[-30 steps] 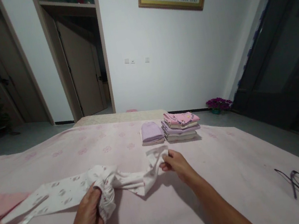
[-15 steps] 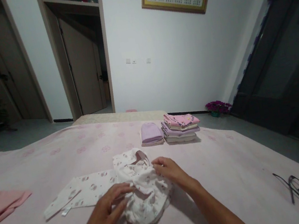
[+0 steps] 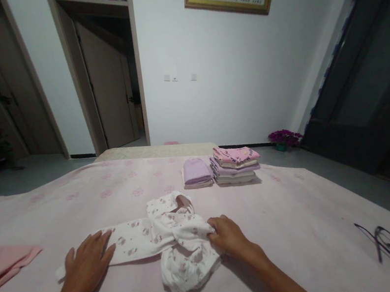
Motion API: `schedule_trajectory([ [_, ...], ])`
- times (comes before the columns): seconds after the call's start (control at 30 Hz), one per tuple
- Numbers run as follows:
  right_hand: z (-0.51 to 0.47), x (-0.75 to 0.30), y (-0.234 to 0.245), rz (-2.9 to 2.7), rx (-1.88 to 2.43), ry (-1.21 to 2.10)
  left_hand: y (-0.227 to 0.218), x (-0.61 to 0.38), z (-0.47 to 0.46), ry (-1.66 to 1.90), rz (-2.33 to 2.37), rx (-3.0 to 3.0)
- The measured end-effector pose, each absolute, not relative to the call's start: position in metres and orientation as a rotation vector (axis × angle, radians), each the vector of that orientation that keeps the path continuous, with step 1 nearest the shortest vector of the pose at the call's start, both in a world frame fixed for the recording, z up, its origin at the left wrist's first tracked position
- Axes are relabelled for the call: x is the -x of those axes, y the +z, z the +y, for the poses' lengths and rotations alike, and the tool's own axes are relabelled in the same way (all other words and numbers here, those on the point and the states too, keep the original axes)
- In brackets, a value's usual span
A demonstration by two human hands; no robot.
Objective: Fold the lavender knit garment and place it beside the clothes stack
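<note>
A white garment (image 3: 172, 234) with a small pink print lies bunched on the pink bedspread (image 3: 296, 214), one long sleeve stretched to the left. My left hand (image 3: 87, 263) rests flat with its fingers apart on that sleeve, near its end. My right hand (image 3: 229, 237) is curled at the garment's right side, with its fingers gripping a fold of the cloth. The bunched middle of the garment lies between my hands, and its lower part bulges toward me.
Two folded stacks of clothes, one lilac (image 3: 196, 173) and one pink and lilac (image 3: 234, 165), stand on the far bedspread. A pink cloth (image 3: 1, 265) lies at the left edge. Black-framed glasses (image 3: 389, 248) lie at the right. Potted magenta flowers (image 3: 285, 138) stand on the floor beyond.
My left hand has moved left off the bunched cloth and now presses the sleeve. The sleeve lies flatter. My right hand stays at the garment's right side.
</note>
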State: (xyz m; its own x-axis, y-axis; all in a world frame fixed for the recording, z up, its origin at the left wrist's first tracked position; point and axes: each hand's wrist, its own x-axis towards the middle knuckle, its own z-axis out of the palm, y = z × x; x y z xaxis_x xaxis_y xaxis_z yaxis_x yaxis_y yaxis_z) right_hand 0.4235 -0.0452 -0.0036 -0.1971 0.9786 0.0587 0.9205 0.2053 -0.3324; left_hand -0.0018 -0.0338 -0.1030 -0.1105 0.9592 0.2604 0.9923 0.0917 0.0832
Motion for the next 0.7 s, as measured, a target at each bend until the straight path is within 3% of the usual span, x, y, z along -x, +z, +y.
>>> schedule_trajectory([
  [0.1, -0.037, -0.440, 0.024, -2.136, 1.651, 0.183, -0.100, 0.006, -0.034, -0.356, -2.218, 1.953],
  [0.27, -0.049, -0.468, 0.088, -1.955, 1.348, -0.460, -0.088, 0.008, -0.034, -0.482, -2.172, 2.063],
  [0.33, -0.065, -0.476, 0.099, -1.945, 1.272, -0.547, -0.082, 0.009, -0.036, -0.576, -2.184, 2.079],
  [0.4, -0.083, -0.482, 0.098, -2.115, 1.250, -0.370, -0.078, 0.012, -0.039, -0.679, -2.207, 2.096],
  [0.57, -0.112, -0.498, 0.070, -2.359, 1.419, 0.856, -0.070, 0.026, -0.042, -0.887, -2.334, 2.101],
  [0.63, -0.107, -0.510, 0.056, -2.181, 1.520, 0.916, -0.067, 0.032, -0.040, -0.909, -2.442, 2.046],
  [0.7, -0.096, -0.523, 0.042, -2.029, 1.676, 0.661, -0.064, 0.035, -0.038, -0.945, -2.529, 1.957],
])
